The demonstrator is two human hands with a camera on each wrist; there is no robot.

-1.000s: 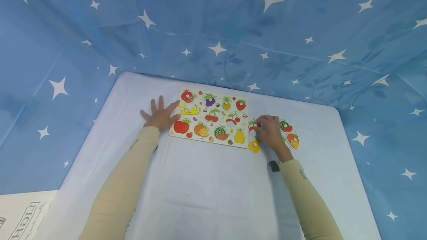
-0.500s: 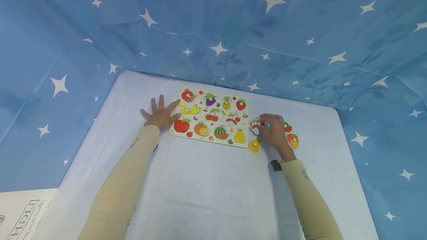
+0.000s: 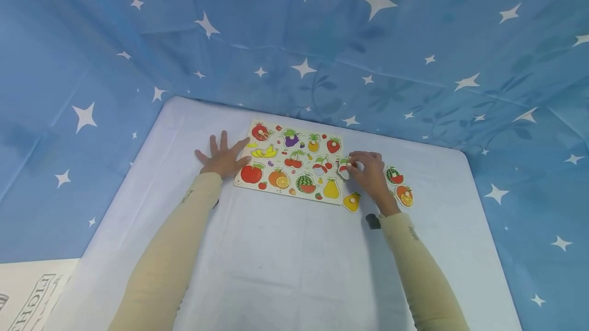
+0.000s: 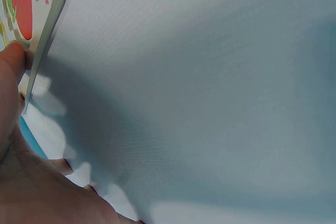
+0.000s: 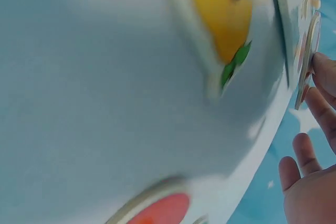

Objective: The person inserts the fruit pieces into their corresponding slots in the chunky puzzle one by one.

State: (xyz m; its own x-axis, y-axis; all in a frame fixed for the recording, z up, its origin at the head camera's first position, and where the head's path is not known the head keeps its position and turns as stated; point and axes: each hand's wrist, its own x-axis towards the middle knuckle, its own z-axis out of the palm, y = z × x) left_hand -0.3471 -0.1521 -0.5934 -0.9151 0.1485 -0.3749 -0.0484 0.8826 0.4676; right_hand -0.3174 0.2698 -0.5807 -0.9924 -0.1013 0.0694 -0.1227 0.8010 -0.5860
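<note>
A wooden fruit peg puzzle board point(image 3: 307, 168) lies near the back of the table. My left hand point(image 3: 222, 161) is flat with fingers spread beside it; the thumb and forefinger reach onto its left edge. In the left wrist view, the thumb touches the board point(image 4: 56, 3) near its corner. My right hand point(image 3: 374, 173) pinches a knobbed puzzle piece point(image 3: 343, 169) in red, white and green. That piece overlaps the board's right edge in the head view and looks tipped on edge in the right wrist view, partly hidden by fingertips.
A pear piece point(image 3: 352, 201) lies at the board's lower right corner. Further right are a watermelon piece point(image 3: 393, 175) and an orange piece point(image 3: 405, 196). A blue star-patterned cloth point(image 3: 322, 24) rises behind the white table point(image 3: 285, 259).
My right hand has drawn the red-and-white piece slightly right, then carried it left to the board's edge. The watermelon piece has come into fuller view. My left hand has stayed in place.
</note>
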